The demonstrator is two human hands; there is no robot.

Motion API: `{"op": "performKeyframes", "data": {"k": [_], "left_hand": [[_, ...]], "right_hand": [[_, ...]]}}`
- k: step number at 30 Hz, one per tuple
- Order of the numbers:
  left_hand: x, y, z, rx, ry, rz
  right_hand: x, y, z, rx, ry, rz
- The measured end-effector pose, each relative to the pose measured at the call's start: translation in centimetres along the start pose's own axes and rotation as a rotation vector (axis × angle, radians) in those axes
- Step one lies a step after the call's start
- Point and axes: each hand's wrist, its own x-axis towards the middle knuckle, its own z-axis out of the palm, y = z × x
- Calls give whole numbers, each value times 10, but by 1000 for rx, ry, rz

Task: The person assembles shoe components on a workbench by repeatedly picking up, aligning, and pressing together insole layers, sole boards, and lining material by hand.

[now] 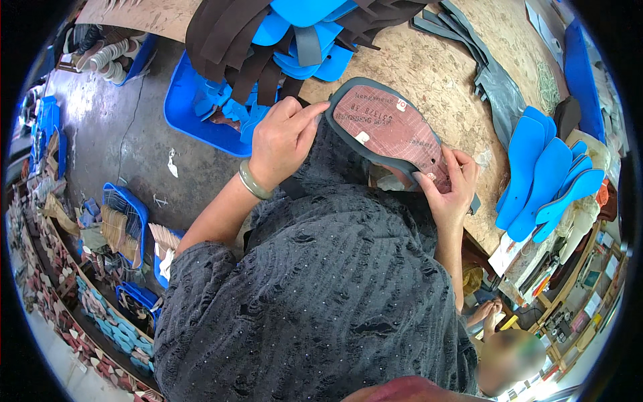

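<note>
A reddish-brown insole board (385,119) with a dark grey border round its edge is held over the table's near edge, printed side up. Thumb and fingers of my right hand (452,184) close on its narrow heel end. My left hand (284,137), a bangle at its wrist, is closed in a pinch at the dark border by the wide toe end. Just beyond that hand, dark brown strips (224,40) and bright blue insole pieces (298,63) are heaped at the table's edge. Below the insole hangs my dark, textured clothing.
The blue bin (175,110) at left holds blue scraps. Blue insoles (532,171) lie on the table (395,60) at right, near dark grey strips (492,80). More blue bins (137,218) stand on the floor at left. Another person's hands (485,311) show at lower right.
</note>
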Motion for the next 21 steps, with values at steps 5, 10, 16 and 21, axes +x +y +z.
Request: {"op": "performKeyframes", "data": {"k": [5, 10, 16, 21], "left_hand": [[12, 12, 3, -145, 49, 20], [58, 32, 21, -346, -207, 469], [88, 50, 39, -143, -543, 585], [89, 51, 44, -172, -568, 571]], "right_hand": [[0, -1, -4, 2, 7, 27], [1, -2, -3, 4, 18, 8], [0, 0, -10, 67, 12, 5], [-26, 22, -28, 266, 147, 157]]}}
